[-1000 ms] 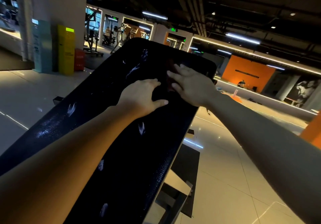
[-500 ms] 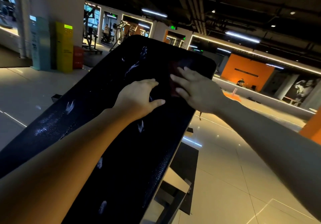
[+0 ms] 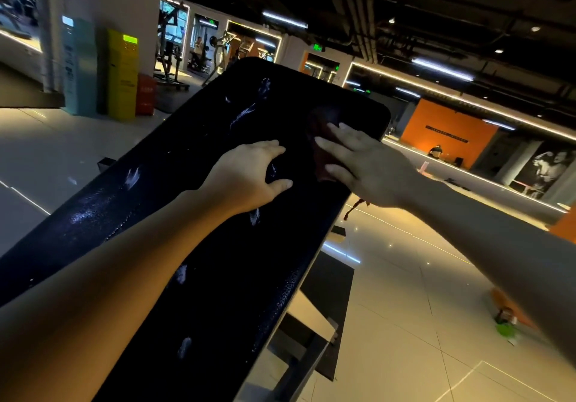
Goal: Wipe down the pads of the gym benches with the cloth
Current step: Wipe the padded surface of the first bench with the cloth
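A long black bench pad (image 3: 174, 189) slopes up and away from me, with white smears and foam spots along it. My right hand (image 3: 364, 161) lies flat, fingers spread, pressing a dark red cloth (image 3: 322, 127) onto the pad near its upper right edge. A corner of the cloth hangs off the pad's edge below my wrist. My left hand (image 3: 249, 174) rests on the pad just left of the cloth, fingers arched and thumb out, holding nothing.
The bench's metal frame (image 3: 311, 333) and a dark floor mat (image 3: 330, 302) lie under the pad on the right. A green bottle (image 3: 506, 327) sits on the tiled floor at the right. Yellow and teal cabinets (image 3: 123, 74) and gym machines stand at the back left.
My right hand with the cloth has slid a little down and toward the pad's right edge, so a cloth corner now hangs over it. The left hand has hardly moved.
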A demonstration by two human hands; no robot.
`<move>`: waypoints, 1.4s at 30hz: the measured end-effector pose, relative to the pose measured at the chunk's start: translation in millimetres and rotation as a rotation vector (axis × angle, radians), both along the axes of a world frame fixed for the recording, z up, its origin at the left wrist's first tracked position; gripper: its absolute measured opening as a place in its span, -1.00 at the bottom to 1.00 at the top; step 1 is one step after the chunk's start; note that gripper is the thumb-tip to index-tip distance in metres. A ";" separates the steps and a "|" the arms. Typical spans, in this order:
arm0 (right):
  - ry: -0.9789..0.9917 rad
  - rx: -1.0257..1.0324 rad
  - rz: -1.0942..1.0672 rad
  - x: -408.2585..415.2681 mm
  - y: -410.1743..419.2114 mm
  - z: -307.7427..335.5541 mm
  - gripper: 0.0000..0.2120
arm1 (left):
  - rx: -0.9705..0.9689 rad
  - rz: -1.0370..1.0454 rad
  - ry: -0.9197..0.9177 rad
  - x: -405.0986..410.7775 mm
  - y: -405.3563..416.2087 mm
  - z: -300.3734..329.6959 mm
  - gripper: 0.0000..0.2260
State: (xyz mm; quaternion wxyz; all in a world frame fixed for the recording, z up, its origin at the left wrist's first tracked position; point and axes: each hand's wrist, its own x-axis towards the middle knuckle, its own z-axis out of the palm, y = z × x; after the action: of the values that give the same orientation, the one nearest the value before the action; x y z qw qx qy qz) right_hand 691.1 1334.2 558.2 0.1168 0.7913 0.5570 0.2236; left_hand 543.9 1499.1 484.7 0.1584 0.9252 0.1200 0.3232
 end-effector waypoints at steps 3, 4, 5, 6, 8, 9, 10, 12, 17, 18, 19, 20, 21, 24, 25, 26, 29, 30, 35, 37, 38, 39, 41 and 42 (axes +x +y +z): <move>-0.014 0.023 -0.084 3.8 12.1 5.7 -0.46 | 0.003 0.006 -0.012 -3.3 -4.0 -3.6 -0.43; -0.009 0.037 -0.125 3.5 25.1 6.9 -0.46 | 0.007 0.015 -0.015 -3.9 -6.3 -4.1 -0.44; -0.019 0.052 -0.149 1.2 37.5 6.3 -0.46 | 0.010 0.025 -0.022 -4.0 -8.5 -4.8 -0.45; -0.039 0.064 -0.154 -1.6 46.0 4.5 -0.46 | 0.012 0.033 -0.030 -4.0 -10.5 -5.4 -0.46; -0.046 0.066 -0.117 -6.9 43.4 -0.8 -0.46 | 0.014 0.040 -0.037 -4.4 -15.2 -7.2 -0.47; -0.040 0.053 -0.090 -9.8 33.6 -5.2 -0.46 | 0.015 0.042 -0.041 -4.8 -16.4 -8.5 -0.47; -0.044 0.041 -0.058 -12.4 21.7 -10.7 -0.47 | 0.014 0.042 -0.045 -5.7 -16.8 -9.8 -0.47; -0.065 0.042 -0.001 -17.5 -1.0 -21.6 -0.47 | 0.012 0.032 -0.045 -7.9 -17.6 -12.2 -0.46; -0.042 0.064 -0.120 -8.9 26.0 -9.5 -0.47 | 0.019 0.032 -0.037 -9.8 -23.6 -13.6 -0.47; -0.046 0.078 -0.135 -10.1 34.5 -8.0 -0.47 | 0.017 0.038 -0.040 -9.6 -24.8 -13.6 -0.47; -0.055 0.087 -0.131 -12.6 37.9 -9.5 -0.47 | 0.014 0.042 -0.038 -9.5 -26.1 -13.4 -0.47; -0.064 0.079 -0.107 -16.4 34.9 -14.0 -0.47 | 0.011 0.045 -0.035 -9.4 -27.4 -13.4 -0.47; -0.069 0.060 -0.065 -20.5 26.8 -19.7 -0.47 | 0.010 0.048 -0.034 -9.2 -28.1 -13.6 -0.47; -0.075 0.011 0.047 -19.9 -5.3 -25.5 -0.47 | 0.013 0.035 -0.048 -9.2 -26.5 -14.9 -0.48; -0.082 0.013 0.035 -12.4 -7.0 -19.6 -0.47 | 0.008 0.028 -0.051 -9.6 -25.8 -15.3 -0.48; -0.085 0.025 -0.010 -4.3 -3.5 -11.6 -0.47 | 0.003 0.022 -0.048 -10.1 -25.3 -15.5 -0.47; -0.086 0.113 -0.187 7.6 19.8 1.4 -0.48 | 0.015 0.021 -0.037 -12.9 -25.5 -17.1 -0.47; -0.098 0.130 -0.205 3.6 25.8 -1.9 -0.47 | 0.022 0.023 -0.045 -14.1 -25.6 -17.6 -0.47; -0.077 0.008 0.020 -23.0 4.2 -27.5 -0.37 | 0.044 0.018 -0.069 -19.7 -25.5 -22.8 -0.46; -0.077 -0.028 0.035 -9.2 3.9 -10.3 -0.29 | 0.033 0.014 -0.060 -22.4 -25.2 -24.3 -0.45; -0.079 -0.025 -0.018 -0.4 8.3 -0.6 -0.32 | 0.030 0.014 -0.058 -23.8 -25.0 -25.0 -0.44; -0.074 -0.005 -0.088 7.8 14.9 6.8 -0.37 | 0.028 0.015 -0.055 -25.2 -25.2 -26.5 -0.44; -0.056 0.037 -0.167 9.5 33.5 10.1 -0.43 | 0.017 0.023 -0.048 -27.9 -25.7 -29.5 -0.42; -0.062 0.032 -0.156 4.4 41.5 5.7 -0.45 | 0.013 0.028 -0.040 -28.8 -26.4 -30.6 -0.41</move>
State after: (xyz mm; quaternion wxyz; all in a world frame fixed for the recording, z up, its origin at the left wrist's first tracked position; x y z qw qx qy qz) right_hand 695.5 1375.7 563.9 0.1383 0.8267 0.4861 0.2472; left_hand 515.1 1472.6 454.1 0.1503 0.9178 0.1278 0.3445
